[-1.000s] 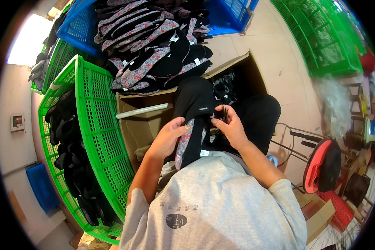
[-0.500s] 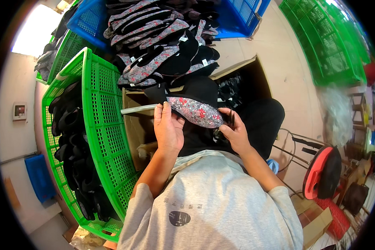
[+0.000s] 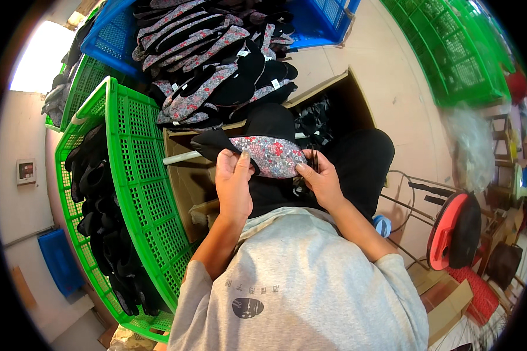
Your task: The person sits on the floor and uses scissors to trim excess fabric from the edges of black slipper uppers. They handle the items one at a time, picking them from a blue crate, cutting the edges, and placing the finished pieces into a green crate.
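A padded fabric piece, shaped like a shoe upper [image 3: 272,155], is stretched between my hands above my lap. Its near face is grey with red flowers, and a black part sticks out at its left end. My left hand [image 3: 234,184] pinches the left side of the floral face, thumb on top. At the other end, my right hand [image 3: 325,182] grips the edge with its thumb on the fabric. Dark thin blades that look like thread snips [image 3: 315,159] stand up from that same hand; their handles are hidden by the fingers.
Similar floral and black pieces lie in a pile [image 3: 199,70] ahead, by a blue crate [image 3: 108,44]. A green crate [image 3: 140,175] with black pieces stands at my left. An open cardboard box [image 3: 357,96] sits before my knees; a red-and-black round seat [image 3: 451,231] is at right.
The fabric piece has turned so its floral face shows broader, and its black end now reaches further left. My left thumb has moved onto the floral face. The whole view has shifted slightly.
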Available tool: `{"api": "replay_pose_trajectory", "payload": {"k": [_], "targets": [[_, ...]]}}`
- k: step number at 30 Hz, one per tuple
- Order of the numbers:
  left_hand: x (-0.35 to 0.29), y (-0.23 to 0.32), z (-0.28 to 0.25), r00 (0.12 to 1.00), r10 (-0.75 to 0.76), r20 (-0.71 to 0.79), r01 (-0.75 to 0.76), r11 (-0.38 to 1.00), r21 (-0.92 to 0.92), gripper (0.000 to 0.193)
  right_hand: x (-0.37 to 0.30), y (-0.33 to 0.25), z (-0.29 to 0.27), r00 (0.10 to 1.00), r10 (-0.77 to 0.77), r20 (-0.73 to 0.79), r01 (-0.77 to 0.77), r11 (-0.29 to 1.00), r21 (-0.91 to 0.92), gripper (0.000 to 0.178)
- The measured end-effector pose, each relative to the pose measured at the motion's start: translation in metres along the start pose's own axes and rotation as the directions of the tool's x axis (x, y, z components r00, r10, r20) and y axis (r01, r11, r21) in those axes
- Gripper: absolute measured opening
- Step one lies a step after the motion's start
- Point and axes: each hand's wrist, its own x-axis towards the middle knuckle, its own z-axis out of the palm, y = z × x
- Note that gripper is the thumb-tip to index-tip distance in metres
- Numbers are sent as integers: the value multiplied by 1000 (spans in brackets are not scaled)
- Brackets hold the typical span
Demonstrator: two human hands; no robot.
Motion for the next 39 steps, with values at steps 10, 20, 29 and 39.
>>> {"api": "replay_pose_trajectory", "payload": {"k": [10,20,29,39], "targets": [[4,10,-6,903,-337,268,179,860,479,16,8,21,-8,987,124,-101,-123,992,14,22],[-11,7,-17,916,-30,401,-336,492,803,16,6,15,-14,995,52,-79,-51,998,22,26],[-20,-21,-38,690,126,713,-683,440,584,25,3,19,-25,995,-41,88,39,999,26,36],[-51,28,-34,777,-76,625,-619,90,780,11,2,36,-26,992,-96,82,93,995,37,31]]}}
